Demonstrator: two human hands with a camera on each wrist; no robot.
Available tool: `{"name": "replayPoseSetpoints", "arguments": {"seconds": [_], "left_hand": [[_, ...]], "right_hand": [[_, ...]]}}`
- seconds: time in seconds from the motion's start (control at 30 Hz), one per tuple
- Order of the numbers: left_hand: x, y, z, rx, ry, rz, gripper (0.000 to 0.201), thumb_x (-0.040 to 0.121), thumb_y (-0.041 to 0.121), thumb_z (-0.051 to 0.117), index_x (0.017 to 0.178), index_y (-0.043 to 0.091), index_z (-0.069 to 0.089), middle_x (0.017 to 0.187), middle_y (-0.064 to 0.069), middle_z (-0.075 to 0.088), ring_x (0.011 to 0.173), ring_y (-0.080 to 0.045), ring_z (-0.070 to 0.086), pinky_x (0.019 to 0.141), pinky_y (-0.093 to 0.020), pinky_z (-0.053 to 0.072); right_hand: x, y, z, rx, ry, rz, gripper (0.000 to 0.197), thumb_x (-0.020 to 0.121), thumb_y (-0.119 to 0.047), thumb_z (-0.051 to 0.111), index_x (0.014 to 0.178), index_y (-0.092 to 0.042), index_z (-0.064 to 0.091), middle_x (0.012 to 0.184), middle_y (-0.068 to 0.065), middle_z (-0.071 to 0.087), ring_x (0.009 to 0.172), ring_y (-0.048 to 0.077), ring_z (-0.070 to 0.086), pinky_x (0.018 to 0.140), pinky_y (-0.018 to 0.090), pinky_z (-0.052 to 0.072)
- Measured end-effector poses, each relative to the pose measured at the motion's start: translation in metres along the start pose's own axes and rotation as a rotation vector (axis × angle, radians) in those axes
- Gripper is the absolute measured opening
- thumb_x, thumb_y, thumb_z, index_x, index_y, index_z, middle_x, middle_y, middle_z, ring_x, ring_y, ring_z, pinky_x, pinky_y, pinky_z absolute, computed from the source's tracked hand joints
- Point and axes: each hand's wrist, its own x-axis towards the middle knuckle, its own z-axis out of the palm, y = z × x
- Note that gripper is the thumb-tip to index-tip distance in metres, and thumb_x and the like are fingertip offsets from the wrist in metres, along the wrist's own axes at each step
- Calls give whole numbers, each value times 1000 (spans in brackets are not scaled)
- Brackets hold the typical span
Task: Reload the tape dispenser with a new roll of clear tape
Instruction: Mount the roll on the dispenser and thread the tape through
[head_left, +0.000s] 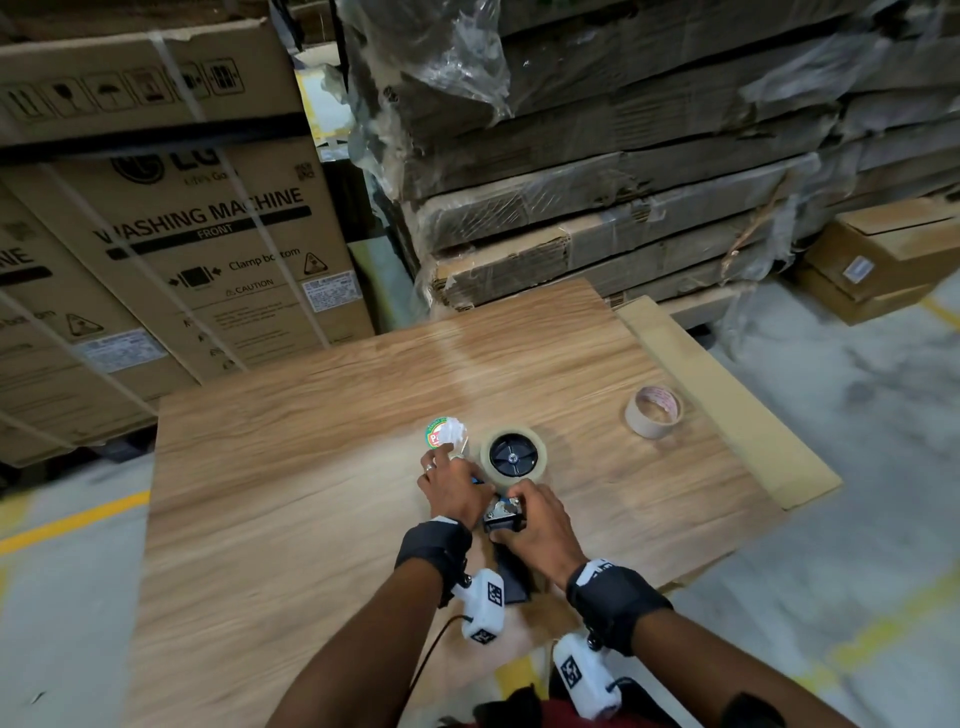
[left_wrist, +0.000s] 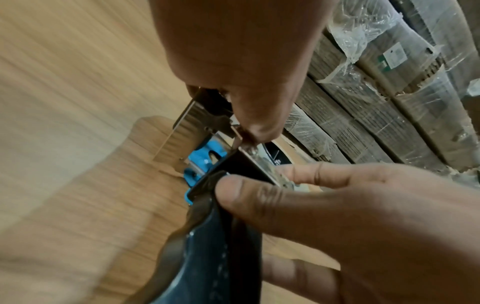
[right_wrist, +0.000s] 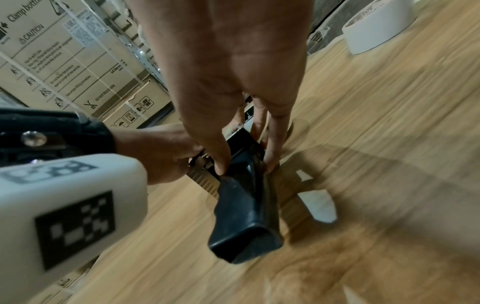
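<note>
The tape dispenser (head_left: 501, 514) lies on the wooden desk (head_left: 311, 467), a clear tape roll (head_left: 512, 456) sitting on its wheel. Right hand (head_left: 535, 525) pinches the dispenser where handle meets frame; left hand (head_left: 454, 488) grips its metal front. A beige roll (head_left: 653, 411) rests well apart.

Wood-grain table (head_left: 311, 493), tape dispenser (head_left: 511, 467), beige tape roll (head_left: 653, 411)

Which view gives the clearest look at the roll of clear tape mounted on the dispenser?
The head view: the whole clear tape roll shows on its black hub, beyond both hands. The left wrist view catches only a sliver behind the fingers; in the right wrist view the right hand hides it.
</note>
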Motion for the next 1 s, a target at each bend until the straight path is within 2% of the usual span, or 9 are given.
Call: {"name": "replayPoseSetpoints", "arguments": {"seconds": [0.07, 0.23, 0.37, 0.5, 0.6, 0.7, 0.83, 1.0], "left_hand": [[-1, 3, 0, -12, -9, 6, 18, 68, 31, 79, 86, 26, 79, 146, -5, 39, 139, -33, 25, 108, -43, 27], [0, 8, -7, 92, -58, 88, 28, 64, 43, 80, 86, 26, 78, 142, -4, 40, 135, -34, 30, 106, -42, 28], [2, 8, -13, 232, -56, 181, 25, 69, 42, 74, 88, 27, 79, 139, -4, 44, 134, -33, 33, 104, -42, 28], [6, 12, -17, 321, -52, 207, 40, 70, 44, 74, 107, 28, 76, 148, -7, 37, 141, -33, 28, 106, -45, 28], [7, 13, -17, 372, -62, 247, 46, 77, 44, 72, 118, 23, 71, 158, -10, 27, 147, -34, 20, 108, -45, 30], [7, 12, -13, 325, -77, 215, 36, 79, 39, 73, 112, 24, 75, 159, -10, 24, 147, -34, 19, 108, -43, 31], [8, 9, -8, 184, -100, 175, 32, 74, 32, 78, 106, 23, 77, 160, -5, 28, 146, -32, 21, 108, -42, 29], [8, 7, -6, 151, -78, 182, 19, 72, 30, 79, 90, 22, 81, 156, -5, 34, 142, -32, 24, 105, -41, 31]], "right_hand": [[3, 1, -1, 5, 6, 28, 50, 67, -33, 91, 105, -21, 61, 106, -1, 56, 103, 21, 59, 74, 22, 34], [9, 0, 2, 2, 18, 58, 49, 60, -39, 93, 93, -29, 59, 105, 2, 64, 98, 22, 63, 71, 23, 35], [11, -1, 0, 9, 18, 62, 51, 56, -39, 95, 88, -31, 57, 102, 2, 68, 93, 21, 65, 69, 25, 39], [11, -3, -1, 13, 22, 66, 49, 55, -38, 94, 92, -25, 64, 100, 3, 70, 93, 22, 67, 72, 30, 49], [10, -4, -2, 22, 16, 68, 48, 56, -38, 94, 91, -26, 64, 102, 4, 70, 94, 23, 66, 74, 31, 50], [10, -3, -3, 43, 9, 77, 47, 56, -34, 94, 88, -28, 61, 101, 4, 71, 93, 23, 66, 70, 28, 46], [14, -2, -2, 53, -13, 94, 51, 52, -34, 96, 91, -20, 66, 99, 3, 72, 90, 20, 67, 76, 32, 53], [17, 1, 0, 74, -19, 99, 50, 51, -29, 98, 87, -17, 66, 95, 3, 73, 81, 15, 63, 73, 29, 52]]}}
